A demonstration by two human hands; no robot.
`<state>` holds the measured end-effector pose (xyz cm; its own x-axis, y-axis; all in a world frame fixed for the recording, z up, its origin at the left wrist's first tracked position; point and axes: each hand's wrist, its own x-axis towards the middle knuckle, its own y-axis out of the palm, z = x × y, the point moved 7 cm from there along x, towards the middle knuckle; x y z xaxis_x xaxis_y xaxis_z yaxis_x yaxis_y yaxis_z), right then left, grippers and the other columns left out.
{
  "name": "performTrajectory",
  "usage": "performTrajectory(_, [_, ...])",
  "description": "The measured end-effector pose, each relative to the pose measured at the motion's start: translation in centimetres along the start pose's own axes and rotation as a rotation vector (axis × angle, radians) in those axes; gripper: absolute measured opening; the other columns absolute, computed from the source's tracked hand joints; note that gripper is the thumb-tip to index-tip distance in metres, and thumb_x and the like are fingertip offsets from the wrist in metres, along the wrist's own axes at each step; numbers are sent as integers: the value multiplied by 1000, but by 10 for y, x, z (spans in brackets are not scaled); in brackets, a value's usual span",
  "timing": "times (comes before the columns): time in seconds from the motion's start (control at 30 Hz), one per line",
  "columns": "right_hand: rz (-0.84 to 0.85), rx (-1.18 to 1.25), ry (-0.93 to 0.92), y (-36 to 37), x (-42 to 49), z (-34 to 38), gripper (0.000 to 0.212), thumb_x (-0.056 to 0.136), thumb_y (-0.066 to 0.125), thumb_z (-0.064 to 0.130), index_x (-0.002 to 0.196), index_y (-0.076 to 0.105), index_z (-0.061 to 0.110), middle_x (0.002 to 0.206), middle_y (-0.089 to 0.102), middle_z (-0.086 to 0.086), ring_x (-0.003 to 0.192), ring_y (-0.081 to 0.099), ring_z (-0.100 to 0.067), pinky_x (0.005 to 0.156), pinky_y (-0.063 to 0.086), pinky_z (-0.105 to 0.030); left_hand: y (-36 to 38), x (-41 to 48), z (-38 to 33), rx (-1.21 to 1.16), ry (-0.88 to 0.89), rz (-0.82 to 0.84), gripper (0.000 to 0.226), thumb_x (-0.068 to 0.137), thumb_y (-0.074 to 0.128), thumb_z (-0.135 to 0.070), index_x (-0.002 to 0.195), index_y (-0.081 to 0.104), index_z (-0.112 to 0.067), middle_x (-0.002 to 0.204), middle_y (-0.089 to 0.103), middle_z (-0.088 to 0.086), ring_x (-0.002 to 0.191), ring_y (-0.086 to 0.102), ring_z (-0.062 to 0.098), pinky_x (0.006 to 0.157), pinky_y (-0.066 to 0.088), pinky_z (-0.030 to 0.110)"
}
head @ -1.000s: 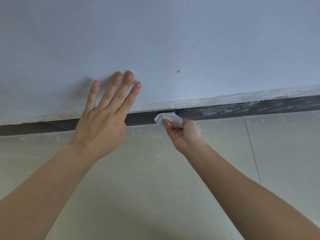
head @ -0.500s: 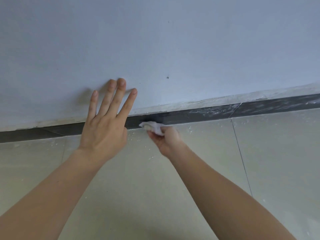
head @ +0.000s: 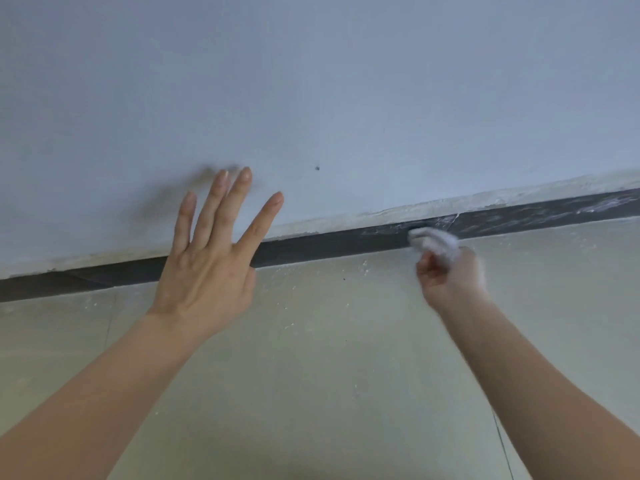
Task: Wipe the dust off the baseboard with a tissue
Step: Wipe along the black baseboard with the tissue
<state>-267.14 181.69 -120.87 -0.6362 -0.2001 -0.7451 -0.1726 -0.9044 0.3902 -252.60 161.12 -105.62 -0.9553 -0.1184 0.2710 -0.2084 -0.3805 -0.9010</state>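
Observation:
A dark grey baseboard runs along the foot of the pale wall, from lower left to upper right. Its right stretch is streaked with white dust. My right hand grips a crumpled white tissue and holds it against the baseboard; hand and tissue are motion-blurred. My left hand is spread flat with straight fingers, fingertips on or very near the wall above the baseboard, and it covers a short length of the board.
The pale grey wall fills the upper half, with a small dark speck. A rough white plaster strip tops the baseboard. White crumbs lie on the beige floor tiles near the board.
My right hand swept the tissue left along the baseboard, close to my left hand, and now it has swung far back to the right. My left hand's fingers have spread wider.

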Motion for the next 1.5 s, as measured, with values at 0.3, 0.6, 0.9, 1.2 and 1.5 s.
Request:
performTrajectory(0.3, [259, 56, 344, 81, -31, -56, 25, 86, 37, -11, 80, 60, -8, 76, 61, -15, 53, 65, -19, 55, 57, -20, -38, 93, -42, 364, 475, -334, 74, 86, 37, -8, 156, 12, -16, 160, 10, 3, 148, 0, 25, 116, 2, 39])
performTrajectory(0.6, [-76, 422, 56, -24, 2, 55, 33, 86, 25, -11, 72, 53, 0, 72, 54, -14, 49, 59, -21, 50, 54, -20, -33, 103, -49, 507, 549, -414, 69, 92, 38, -22, 156, 14, -16, 160, 13, -1, 147, 3, 19, 117, 2, 37])
performTrajectory(0.9, [147, -350, 311, 34, -32, -60, 21, 86, 39, 2, 82, 60, 0, 56, 62, -10, 46, 58, -16, 42, 48, -20, -35, 104, -50, 546, 540, -420, 71, 91, 39, -24, 156, 12, -16, 160, 7, 1, 146, -3, 20, 117, 0, 36])
performTrajectory(1.2, [296, -24, 420, 119, -32, -119, 22, 88, 34, -18, 96, 55, -17, 119, 57, -35, 83, 65, -35, 68, 60, -29, -31, 103, -50, 610, 572, -409, 72, 92, 34, -28, 156, 4, -14, 159, -7, 5, 144, 1, 23, 115, -3, 37])
performTrajectory(1.5, [-26, 406, 177, 13, -12, -28, 27, 87, 30, -7, 87, 56, -6, 87, 60, -19, 62, 63, -22, 54, 58, -23, -29, 104, -49, 583, 580, -425, 70, 93, 33, -27, 156, 5, -13, 159, -6, 6, 146, -3, 27, 116, -2, 37])
